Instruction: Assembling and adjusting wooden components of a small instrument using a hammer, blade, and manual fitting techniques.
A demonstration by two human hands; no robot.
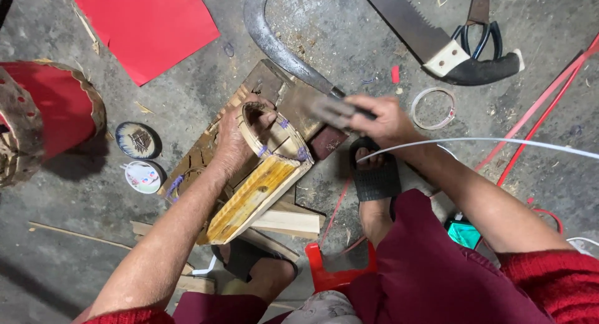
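Your left hand (234, 143) is closed around a bamboo ring (265, 127), fingers curled over its rim and thumb inside, pressing it down on the wooden block (262, 81) that lies on the concrete floor (337, 37) just in front of your feet. Your right hand (380, 118) is shut tight on the handle of a curved blade (274, 46), whose flat end sits just beside the ring, blurred, so you cannot tell whether it touches. A yellow plank (249, 202) leans against the block under your left wrist. Your right foot in a black sandal (374, 177) rests just below the right hand. On the floor toward the far right lie a hand saw (430, 34) and scissors (480, 18); a red paper sheet (143, 24) lies at the far left, a red-lined drum frame (43, 112) at the left edge, and two small round tins (140, 159) near your left forearm.
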